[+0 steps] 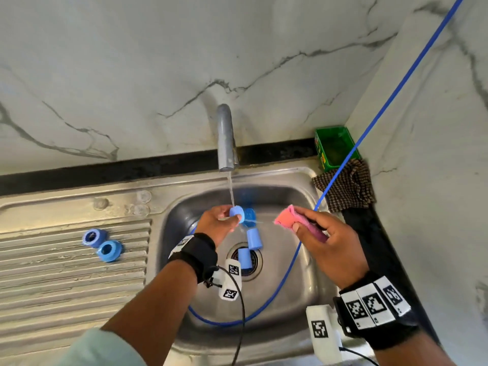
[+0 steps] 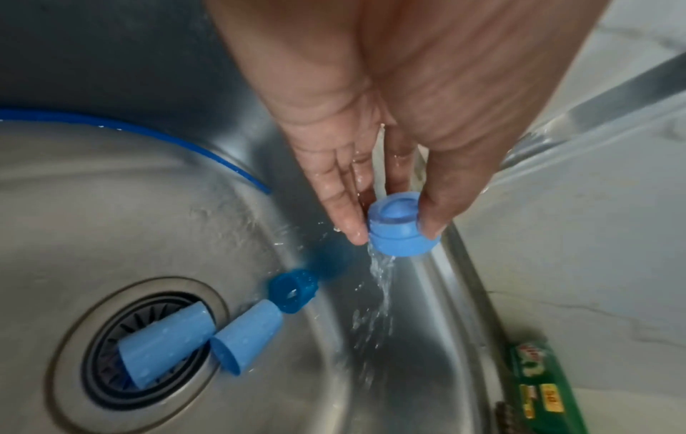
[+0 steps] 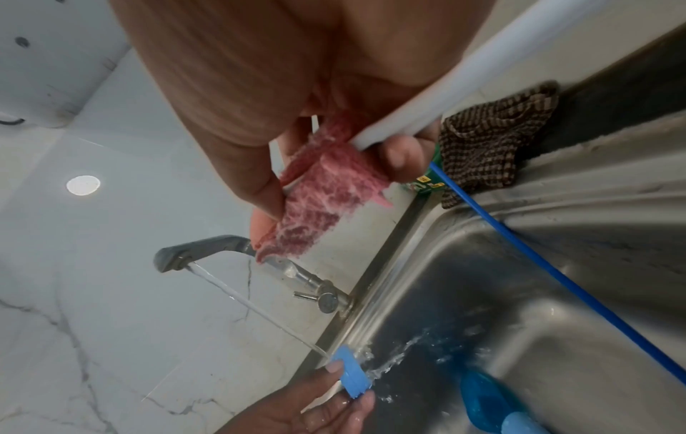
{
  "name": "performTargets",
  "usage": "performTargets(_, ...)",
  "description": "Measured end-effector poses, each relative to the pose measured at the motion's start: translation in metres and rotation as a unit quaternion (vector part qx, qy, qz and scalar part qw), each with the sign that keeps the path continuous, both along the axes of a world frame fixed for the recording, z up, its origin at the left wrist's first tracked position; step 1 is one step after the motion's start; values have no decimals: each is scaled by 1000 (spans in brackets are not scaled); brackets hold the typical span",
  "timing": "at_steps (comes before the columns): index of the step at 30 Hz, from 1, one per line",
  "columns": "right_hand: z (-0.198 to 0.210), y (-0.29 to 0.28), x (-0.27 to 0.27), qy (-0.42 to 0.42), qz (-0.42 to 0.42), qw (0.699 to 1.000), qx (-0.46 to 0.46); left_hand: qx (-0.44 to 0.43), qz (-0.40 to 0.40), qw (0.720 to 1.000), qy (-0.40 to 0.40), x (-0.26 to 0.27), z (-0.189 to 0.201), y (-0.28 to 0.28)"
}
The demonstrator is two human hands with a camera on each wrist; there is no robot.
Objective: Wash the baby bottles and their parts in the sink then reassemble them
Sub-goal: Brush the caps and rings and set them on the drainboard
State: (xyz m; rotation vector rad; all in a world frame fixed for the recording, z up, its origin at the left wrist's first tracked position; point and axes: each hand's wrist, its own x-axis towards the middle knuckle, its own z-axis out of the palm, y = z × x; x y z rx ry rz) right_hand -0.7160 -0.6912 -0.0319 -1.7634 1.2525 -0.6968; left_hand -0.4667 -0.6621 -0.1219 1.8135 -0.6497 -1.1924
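Note:
My left hand [image 1: 224, 220] pinches a light blue bottle collar ring [image 1: 236, 212] [image 2: 403, 232] between thumb and fingers, under the running water from the tap [image 1: 225, 138]. My right hand [image 1: 317, 231] grips a pink scrub pad [image 1: 290, 219] [image 3: 326, 196] to the right of the stream. In the sink [image 1: 303, 260] lie two light blue caps [image 1: 254, 239] [image 2: 167, 337], one over the drain [image 1: 245, 257], and a darker blue bottle [image 1: 249, 214] [image 2: 293, 290]. Two blue rings [image 1: 101, 244] sit on the ribbed drainboard at the left.
A blue hose [image 1: 285, 270] loops through the sink and rises to the upper right. A checked brown cloth [image 1: 346, 188] and a green box [image 1: 335, 147] sit at the sink's back right corner. Marble wall stands behind and to the right.

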Motion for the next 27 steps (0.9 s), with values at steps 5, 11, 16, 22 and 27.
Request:
performTargets(5, 17, 11, 2, -15, 6, 999, -37, -62, 9, 997, 35, 6, 36, 20)
performTargets(11, 32, 35, 5, -20, 24, 998, -59, -129, 67, 976, 162, -5, 71, 68)
performTargets(16, 45, 54, 22, -45, 91, 989, -107, -161, 8, 981, 110, -18, 79, 99)
performTargets(22, 44, 71, 38, -5, 176, 959, -221, -205, -79, 970, 100, -29, 90, 126)
performTargets(27, 37, 72, 38, 29, 120, 960, -252, -202, -88, 969, 114, -32, 94, 140)
